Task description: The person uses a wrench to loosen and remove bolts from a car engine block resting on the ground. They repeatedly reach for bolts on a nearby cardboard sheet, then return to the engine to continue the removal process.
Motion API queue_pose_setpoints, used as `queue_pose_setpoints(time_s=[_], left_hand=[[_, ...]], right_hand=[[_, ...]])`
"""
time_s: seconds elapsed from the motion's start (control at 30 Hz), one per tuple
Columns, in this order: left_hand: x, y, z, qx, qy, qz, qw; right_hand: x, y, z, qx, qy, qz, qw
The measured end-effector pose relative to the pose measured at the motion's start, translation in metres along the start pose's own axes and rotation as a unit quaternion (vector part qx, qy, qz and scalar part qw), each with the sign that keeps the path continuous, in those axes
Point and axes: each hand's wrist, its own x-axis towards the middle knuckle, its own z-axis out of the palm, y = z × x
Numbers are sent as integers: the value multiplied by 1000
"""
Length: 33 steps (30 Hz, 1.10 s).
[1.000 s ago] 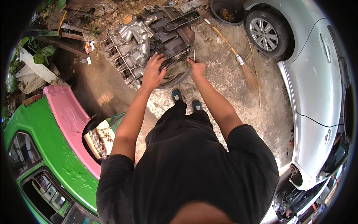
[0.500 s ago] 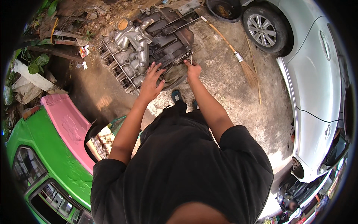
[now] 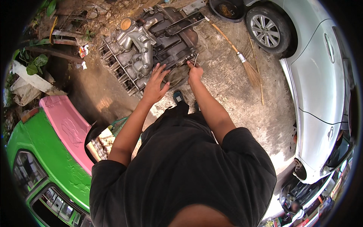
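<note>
A greasy metal car engine (image 3: 166, 47) lies on the concrete in front of my feet, with a silvery intake manifold (image 3: 145, 53) on its left part. My left hand (image 3: 154, 85) is spread open, fingers apart, against the near edge of the engine. At the near right edge, my right hand (image 3: 195, 72) is closed round a thin metal tool (image 3: 196, 59) whose end sticks up past the fingers. Its kind is too small to tell, and the hand hides most of it. Whatever part it meets on the engine is not clear.
A stick broom (image 3: 245, 66) lies right of the engine, near a silver car (image 3: 317, 75). Beyond stands a black basin (image 3: 228, 9). At left are a green and pink vehicle (image 3: 64, 121), wooden planks (image 3: 56, 53) and plants (image 3: 38, 64).
The tool in my right hand has tilted a little to the right, and that hand has turned slightly. My left hand stays spread at the engine's edge.
</note>
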Motion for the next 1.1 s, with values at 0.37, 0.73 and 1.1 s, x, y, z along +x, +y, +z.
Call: queue_pose_setpoints(time_s=[0.37, 0.73, 1.1], left_hand=[[0, 0, 0, 7, 3, 2, 1000], [0, -1, 0, 5, 5, -12, 1000], [-1, -2, 0, 4, 18, 1, 1000]], right_hand=[[2, 9, 3, -45, -8, -2, 999], [-7, -5, 1, -141, -29, -65, 987], [9, -2, 6, 70, -9, 55, 996]])
